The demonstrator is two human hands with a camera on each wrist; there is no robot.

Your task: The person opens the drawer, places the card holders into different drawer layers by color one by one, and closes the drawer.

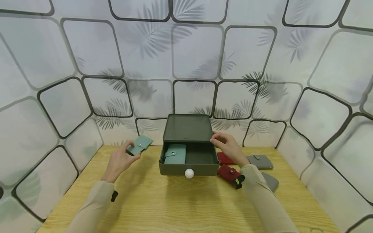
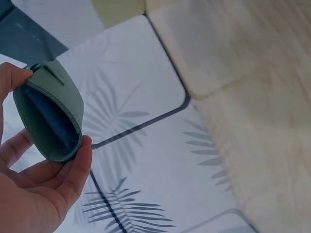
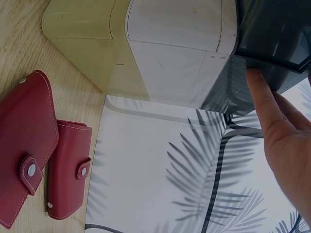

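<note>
"Green wallet: position?"

"Raised off the counter, left of the dark cabinet, apart from it. Left hand pinches it between thumb and fingers; left-wrist view shows one end gaping, interior dark."

"Right hand?"

"Fingers loosely extended, index fairly straight, tips touching the cabinet's right side near the top. No object gripped."

"Drawer?"

"Pulled out toward the near side, white knob at the middle of its front. Teal wallet lies in the left part, snap tab visible."

"Right of the cabinet?"

"Two red wallets: near one tilted, far one partly hidden by the right hand. Farther right, two grey: far wallet with snap; near wallet partly behind the sleeve."

"Background?"

"Pale wall covering, rounded outlines, grey fronds."
</note>
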